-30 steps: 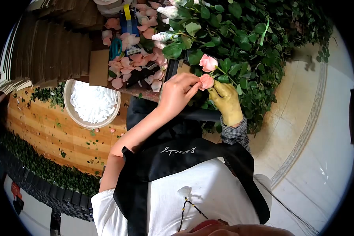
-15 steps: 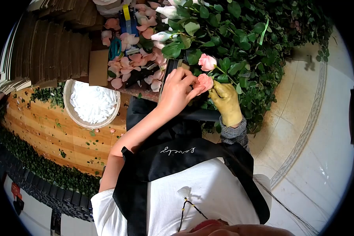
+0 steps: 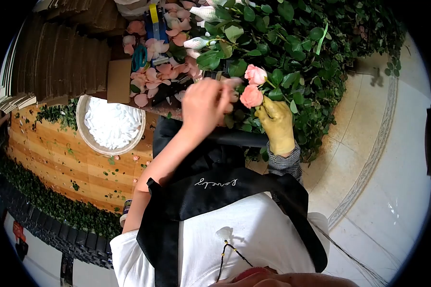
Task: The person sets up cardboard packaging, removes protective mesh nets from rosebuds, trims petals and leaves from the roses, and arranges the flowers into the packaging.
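Observation:
My right hand (image 3: 277, 122), in a yellow glove, is closed just below the head of a pink rose (image 3: 251, 96), apparently pinching its stem, which the fingers mostly hide. A second pink rose (image 3: 255, 74) sits right above it, its stem running among green leaves. My left hand (image 3: 203, 105), bare and curled, is left of the roses and apart from them. Motion smears its fingers; a pale pink blur shows beside them, and I cannot make out whether that is a petal. Loose pink petals (image 3: 153, 79) lie beyond the left hand.
A round tub (image 3: 81, 125) of small white pieces stands at the left, below stacked cardboard sheets (image 3: 52, 67). A blue tape dispenser (image 3: 155, 28) lies among the petals. White-netted rosebuds (image 3: 196, 43) and a large heap of leafy stems (image 3: 316, 91) fill the upper right.
My left hand has come off the lower rose and moved left. That rose's head now shows fully. Both roses and my gloved right hand have shifted only slightly.

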`<state>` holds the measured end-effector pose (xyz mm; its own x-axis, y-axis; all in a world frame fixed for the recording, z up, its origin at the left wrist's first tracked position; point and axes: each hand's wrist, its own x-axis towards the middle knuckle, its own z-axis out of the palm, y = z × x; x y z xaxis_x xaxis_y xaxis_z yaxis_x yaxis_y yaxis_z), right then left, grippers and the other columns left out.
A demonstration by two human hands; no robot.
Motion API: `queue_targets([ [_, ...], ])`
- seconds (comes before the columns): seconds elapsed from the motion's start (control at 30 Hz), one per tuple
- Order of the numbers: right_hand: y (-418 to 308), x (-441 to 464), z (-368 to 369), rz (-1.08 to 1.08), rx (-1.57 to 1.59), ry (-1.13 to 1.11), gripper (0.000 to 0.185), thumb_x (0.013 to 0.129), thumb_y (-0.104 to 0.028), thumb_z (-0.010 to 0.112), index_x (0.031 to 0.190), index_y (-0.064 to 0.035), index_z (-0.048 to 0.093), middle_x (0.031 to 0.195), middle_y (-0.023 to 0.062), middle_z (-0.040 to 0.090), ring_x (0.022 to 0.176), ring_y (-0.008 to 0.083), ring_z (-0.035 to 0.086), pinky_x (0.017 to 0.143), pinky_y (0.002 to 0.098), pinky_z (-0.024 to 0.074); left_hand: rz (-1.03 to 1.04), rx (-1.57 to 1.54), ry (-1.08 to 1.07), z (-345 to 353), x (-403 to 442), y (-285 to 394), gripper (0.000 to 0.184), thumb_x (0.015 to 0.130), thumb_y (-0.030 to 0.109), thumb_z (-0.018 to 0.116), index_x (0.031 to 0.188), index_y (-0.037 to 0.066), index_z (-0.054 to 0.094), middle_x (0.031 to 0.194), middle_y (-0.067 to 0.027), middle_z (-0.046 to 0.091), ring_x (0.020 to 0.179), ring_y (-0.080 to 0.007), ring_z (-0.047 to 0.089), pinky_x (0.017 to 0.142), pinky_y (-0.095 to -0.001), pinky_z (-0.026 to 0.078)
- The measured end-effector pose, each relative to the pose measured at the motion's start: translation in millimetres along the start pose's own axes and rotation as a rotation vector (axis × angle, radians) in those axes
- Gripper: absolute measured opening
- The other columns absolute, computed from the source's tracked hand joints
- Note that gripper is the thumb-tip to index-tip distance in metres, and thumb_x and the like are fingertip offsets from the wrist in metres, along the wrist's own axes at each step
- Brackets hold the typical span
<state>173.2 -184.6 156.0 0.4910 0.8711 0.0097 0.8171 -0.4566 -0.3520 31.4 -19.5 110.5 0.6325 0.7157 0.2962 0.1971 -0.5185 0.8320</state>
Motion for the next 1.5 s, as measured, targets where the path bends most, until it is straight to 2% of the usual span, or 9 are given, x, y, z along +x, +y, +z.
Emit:
queue_targets([
  [0.2, -4, 21, 48, 0.105, -0.266, -0.083, 0.011, 0.091, -0.022, 0.064, 0.091, -0.0114, 0.066, 0.069, 0.0118, 0.065, 0.063, 0.0349, 0.063, 0.060, 0.0460, 0.0499, -0.424, 0.321, -0.213, -33, -22, -53, 0.040, 0.094, 0.036, 0.066, 0.073, 0.003, 0.061, 0.067, -0.0159, 0.062, 0.064, -0.0382, 0.062, 0.056, -0.0442, 0.048],
  [0.37, -16, 17, 31, 0.242, -0.157, -0.059, 0.029, 0.092, -0.028, 0.067, 0.118, -0.0170, 0.070, 0.081, 0.0165, 0.070, 0.073, 0.0350, 0.067, 0.067, 0.0435, 0.0536, -0.408, 0.089, -0.188, -41, -40, -69, 0.021, 0.094, 0.024, 0.066, 0.093, 0.002, 0.067, 0.085, -0.0160, 0.068, 0.075, -0.0347, 0.066, 0.065, -0.0417, 0.052],
  [0.5, -22, 9, 21, 0.034, -0.176, -0.008, 0.024, 0.089, -0.026, 0.068, 0.107, -0.0113, 0.070, 0.076, 0.0150, 0.069, 0.068, 0.0330, 0.067, 0.064, 0.0439, 0.0531, -0.474, -0.066, -0.202, -33, -39, -69, 0.016, 0.092, 0.016, 0.066, 0.101, 0.002, 0.069, 0.092, -0.0158, 0.070, 0.079, -0.0317, 0.069, 0.070, -0.0393, 0.054],
  [0.6, -8, 16, 52, 0.053, -0.354, -0.271, 0.028, 0.085, -0.026, 0.072, 0.110, -0.0135, 0.068, 0.077, 0.0138, 0.068, 0.072, 0.0347, 0.067, 0.066, 0.0440, 0.0531, -0.512, -0.248, -0.235, -22, -28, -51, 0.017, 0.090, 0.014, 0.066, 0.100, 0.001, 0.070, 0.096, -0.0156, 0.071, 0.084, -0.0323, 0.070, 0.076, -0.0385, 0.055],
  [0.8, 7, 8, 50, 0.092, 0.010, -0.155, 0.025, 0.084, -0.013, 0.072, 0.108, -0.0088, 0.071, 0.082, 0.0137, 0.070, 0.073, 0.0309, 0.066, 0.068, 0.0400, 0.0532, -0.373, -0.261, -0.287, 0, -32, -40, 0.016, 0.090, 0.015, 0.066, 0.099, 0.002, 0.069, 0.092, -0.0160, 0.068, 0.088, -0.0364, 0.066, 0.079, -0.0435, 0.052],
  [0.9, 5, -4, 42, 0.262, 0.268, -0.155, 0.033, 0.084, 0.000, 0.070, 0.116, -0.0068, 0.071, 0.090, 0.0082, 0.069, 0.080, 0.0168, 0.064, 0.073, 0.0305, 0.0528, -0.304, -0.311, -0.269, 1, -34, -31, 0.016, 0.090, 0.015, 0.065, 0.099, 0.001, 0.069, 0.091, -0.0151, 0.068, 0.088, -0.0354, 0.065, 0.079, -0.0426, 0.052],
  [1.0, 4, -9, 42, 0.373, 0.393, -0.097, 0.027, 0.083, -0.006, 0.072, 0.110, -0.0085, 0.073, 0.088, 0.0113, 0.070, 0.083, 0.0266, 0.065, 0.078, 0.0365, 0.0517, -0.285, -0.375, -0.304, 4, -33, -21, 0.014, 0.090, 0.013, 0.065, 0.098, 0.001, 0.069, 0.090, -0.0139, 0.068, 0.087, -0.0334, 0.065, 0.078, -0.0412, 0.052],
  [1.17, 13, -16, 48, 0.348, 0.399, -0.044, 0.029, 0.083, -0.006, 0.072, 0.112, -0.0096, 0.073, 0.089, 0.0104, 0.071, 0.083, 0.0267, 0.065, 0.080, 0.0367, 0.0514, -0.251, -0.381, -0.319, 5, -31, -8, 0.013, 0.089, 0.006, 0.066, 0.101, 0.001, 0.068, 0.089, -0.0109, 0.066, 0.077, -0.0247, 0.066, 0.070, -0.0335, 0.054],
  [1.5, 9, -14, 45, 0.261, 0.327, -0.025, 0.030, 0.081, -0.005, 0.072, 0.111, -0.0113, 0.073, 0.087, 0.0086, 0.071, 0.079, 0.0291, 0.065, 0.077, 0.0383, 0.0514, -0.153, -0.307, -0.395, 7, -31, 1, 0.014, 0.090, 0.009, 0.067, 0.102, 0.002, 0.069, 0.092, -0.0117, 0.064, 0.085, -0.0291, 0.063, 0.073, -0.0377, 0.052],
])
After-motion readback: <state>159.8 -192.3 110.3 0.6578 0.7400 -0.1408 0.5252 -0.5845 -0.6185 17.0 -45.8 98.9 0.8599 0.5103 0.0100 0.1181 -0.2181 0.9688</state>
